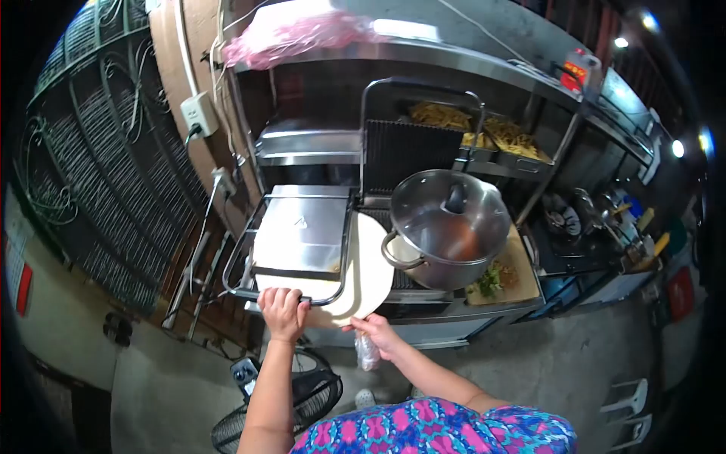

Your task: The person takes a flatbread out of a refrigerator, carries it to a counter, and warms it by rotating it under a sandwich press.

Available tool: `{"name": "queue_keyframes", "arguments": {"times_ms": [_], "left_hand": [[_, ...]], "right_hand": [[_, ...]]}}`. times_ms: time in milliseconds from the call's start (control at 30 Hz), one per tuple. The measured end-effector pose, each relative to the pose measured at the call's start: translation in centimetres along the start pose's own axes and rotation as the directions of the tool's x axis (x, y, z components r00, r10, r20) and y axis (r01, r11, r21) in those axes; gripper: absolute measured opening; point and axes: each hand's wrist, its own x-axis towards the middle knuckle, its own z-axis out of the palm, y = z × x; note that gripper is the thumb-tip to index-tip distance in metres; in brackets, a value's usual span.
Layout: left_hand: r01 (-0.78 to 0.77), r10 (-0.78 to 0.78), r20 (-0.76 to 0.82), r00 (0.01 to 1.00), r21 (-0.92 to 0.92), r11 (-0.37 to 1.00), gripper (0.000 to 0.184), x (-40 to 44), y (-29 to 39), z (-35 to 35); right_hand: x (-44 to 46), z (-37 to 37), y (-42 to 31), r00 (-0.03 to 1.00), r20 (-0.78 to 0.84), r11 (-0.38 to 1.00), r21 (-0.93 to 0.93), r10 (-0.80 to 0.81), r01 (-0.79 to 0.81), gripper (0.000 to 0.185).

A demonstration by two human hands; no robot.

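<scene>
My left hand (281, 312) is wrapped round the front bar of the contact grill's black handle. Beneath the grill's steel lid (301, 231) lies a large, pale round flatbread (369, 261), which sticks out to the right and at the front. My right hand (376, 333) pinches the flatbread's front edge between thumb and fingers. A clear plastic bag (367, 352) hangs just below that hand. To the right, a large steel pot (450, 253) with a glass lid (456, 198) stands on the second grill, whose ribbed upper plate (412, 155) is raised.
Right of the pot is a board (525, 261) with chopped greens (493, 278). Trays of fries (514, 140) stand behind. Pink plastic bags (302, 38) lie on the upper shelf. A black fan (318, 405) is on the floor by my legs. Utensils (597, 208) crowd the far right.
</scene>
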Motion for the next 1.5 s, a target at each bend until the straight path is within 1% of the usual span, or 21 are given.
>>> {"name": "queue_keyframes", "arguments": {"times_ms": [67,167,367,533,667,833,1033,1167,1233,1267,1333,1400,1500], "left_hand": [[-0.014,0.014,-0.015,1.000,-0.013,1.000,0.022,0.2,-0.1,0.2],[0.000,0.000,-0.014,1.000,0.008,1.000,0.022,-0.2,0.0,0.2],[-0.008,0.009,-0.049,0.999,0.007,1.000,0.022,-0.2,0.2,0.5],[-0.010,0.011,-0.069,0.998,0.019,1.000,0.023,-0.3,0.1,0.8],[-0.012,0.016,-0.090,0.996,0.043,0.999,0.023,-0.2,0.2,0.7],[-0.001,0.001,-0.089,0.996,0.001,1.000,0.021,-0.2,0.1,0.8],[-0.006,0.007,-0.098,0.995,0.011,1.000,0.019,0.0,0.5,0.7],[0.004,-0.001,-0.103,0.995,0.027,1.000,0.017,-0.1,0.5,0.6],[-0.013,0.015,-0.093,0.996,0.022,1.000,0.016,0.0,0.5,0.4],[-0.001,0.004,-0.088,0.996,0.039,0.999,0.016,0.1,0.5,0.4],[-0.017,0.021,-0.086,0.996,0.049,0.999,0.016,0.1,0.5,0.4],[-0.007,0.012,-0.079,0.997,0.070,0.998,0.016,-0.2,0.0,-0.1],[-0.033,0.037,-0.081,0.996,0.058,0.998,0.016,-0.1,0.2,0.5]], "right_hand": [[0.3,-0.2,-0.3,1.000,-0.009,1.000,-0.004,-0.020,0.020,0.018],[0.3,-0.4,-0.1,1.000,0.010,1.000,-0.008,0.001,-0.001,0.017],[0.2,-0.2,-0.2,1.000,-0.021,1.000,-0.019,0.006,-0.007,0.016],[-0.3,0.1,-0.7,0.999,-0.030,1.000,-0.022,-0.016,0.015,0.016],[-0.6,0.0,-0.8,0.999,-0.017,0.998,-0.059,-0.039,0.038,0.017],[-0.5,-0.7,-0.5,0.998,-0.021,0.996,-0.062,-0.067,0.065,0.017],[-1.2,-0.9,-1.1,0.997,-0.038,0.997,-0.050,-0.066,0.064,0.017],[-1.2,-0.9,-1.7,0.996,-0.080,0.999,-0.041,-0.031,0.028,0.017],[-1.0,-0.7,-2.0,0.995,-0.087,0.999,-0.035,-0.038,0.035,0.019],[-0.8,-0.8,-1.9,0.997,-0.072,0.999,-0.036,-0.022,0.020,0.019],[-0.1,-1.1,-1.3,0.993,-0.118,1.000,-0.021,-0.021,0.018,0.018],[0.4,-0.8,-0.8,0.994,-0.106,1.000,-0.011,0.000,-0.001,0.019],[0.5,-1.5,-0.6,0.991,-0.137,1.000,0.027,-0.005,0.009,0.022]]}}
